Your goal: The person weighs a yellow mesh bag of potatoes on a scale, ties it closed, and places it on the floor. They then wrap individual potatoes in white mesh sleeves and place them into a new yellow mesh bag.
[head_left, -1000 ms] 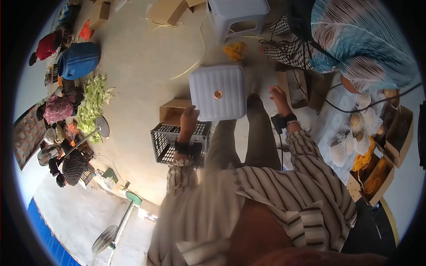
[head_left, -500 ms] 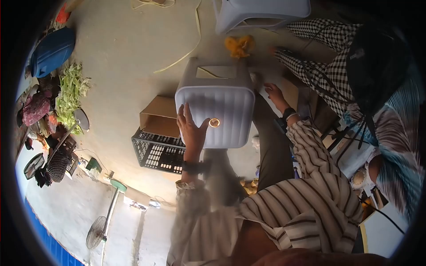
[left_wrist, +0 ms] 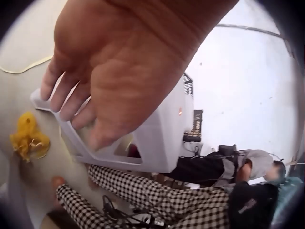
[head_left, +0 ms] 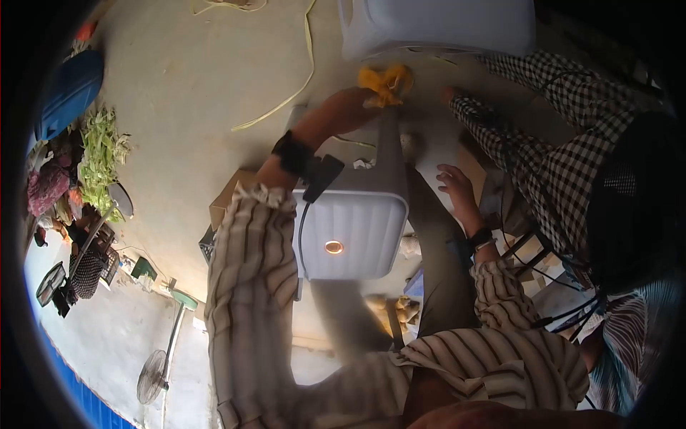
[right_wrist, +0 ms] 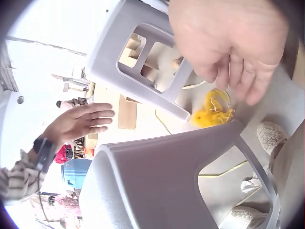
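A pale grey plastic stool (head_left: 357, 222) with a ribbed seat and a gold ring stands before the person's legs. My left hand (head_left: 354, 111) reaches past its far side, overlapping a bunched yellow bundle, perhaps netting (head_left: 389, 80), in the head view. From the left wrist, that yellow bundle (left_wrist: 29, 136) lies on the floor apart from the fingers, which extend loosely with nothing in them. Right of the stool, my right hand (head_left: 459, 189) hovers with relaxed fingers. The right wrist view shows that right hand (right_wrist: 233, 52) holding nothing, above the floor.
A second grey stool (head_left: 439, 25) stands beyond the bundle. A person in checkered trousers (head_left: 514, 150) is close on the right. Left of the near stool is a cardboard box (head_left: 227, 199), partly covered by my sleeve. A yellow strap (head_left: 309, 57) trails over the floor.
My left hand has left the near stool's seat and stretched forward toward the yellow bundle. The right hand stays raised at the right. The view has shifted closer to the stools.
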Action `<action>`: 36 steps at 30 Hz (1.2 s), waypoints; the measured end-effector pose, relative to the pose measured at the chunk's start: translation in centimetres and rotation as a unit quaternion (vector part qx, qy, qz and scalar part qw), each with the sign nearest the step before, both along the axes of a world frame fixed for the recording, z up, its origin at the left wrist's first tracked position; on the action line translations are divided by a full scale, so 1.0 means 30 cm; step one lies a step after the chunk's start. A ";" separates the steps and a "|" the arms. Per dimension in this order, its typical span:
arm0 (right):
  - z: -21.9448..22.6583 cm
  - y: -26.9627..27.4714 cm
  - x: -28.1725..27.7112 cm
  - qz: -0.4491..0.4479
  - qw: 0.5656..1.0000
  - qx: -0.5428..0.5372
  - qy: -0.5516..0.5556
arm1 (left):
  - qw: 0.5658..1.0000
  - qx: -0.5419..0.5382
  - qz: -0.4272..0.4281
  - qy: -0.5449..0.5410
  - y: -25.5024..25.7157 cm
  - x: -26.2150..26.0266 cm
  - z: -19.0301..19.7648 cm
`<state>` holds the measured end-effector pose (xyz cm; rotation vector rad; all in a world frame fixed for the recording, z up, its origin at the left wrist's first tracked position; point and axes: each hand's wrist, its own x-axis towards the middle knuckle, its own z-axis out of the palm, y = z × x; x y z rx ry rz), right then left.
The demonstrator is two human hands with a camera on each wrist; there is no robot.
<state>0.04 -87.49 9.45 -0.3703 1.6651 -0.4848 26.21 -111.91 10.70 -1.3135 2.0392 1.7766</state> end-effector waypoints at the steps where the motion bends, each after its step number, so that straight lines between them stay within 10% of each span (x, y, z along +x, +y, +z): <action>1: 0.017 -0.006 -0.005 -0.001 1.000 -0.017 -0.003 | 0.999 0.012 -0.032 0.020 -0.018 -0.039 -0.090; 5: 0.130 -0.052 -0.015 -0.036 0.998 0.044 0.022 | 0.995 0.036 -0.061 0.068 -0.064 -0.115 -0.438; 7: 0.131 -0.024 -0.041 -0.056 0.998 0.001 0.027 | 0.970 0.014 -0.227 -0.090 -0.107 -0.153 -0.510; 22: 0.217 0.037 -0.082 0.011 0.996 -0.018 0.082 | 0.973 0.197 -0.116 -0.041 -0.140 -0.057 -0.660; 26: 0.333 0.029 -0.061 -0.009 0.998 -0.018 0.064 | 0.951 0.298 0.028 0.075 -0.117 0.041 -0.418; 30: 0.438 0.057 -0.028 -0.038 0.999 -0.021 0.009 | 0.968 0.036 0.019 0.248 0.022 0.029 0.109; 36: 0.721 0.052 0.211 -0.048 0.971 -0.234 -0.015 | 0.914 0.279 0.075 0.285 0.447 -0.031 0.846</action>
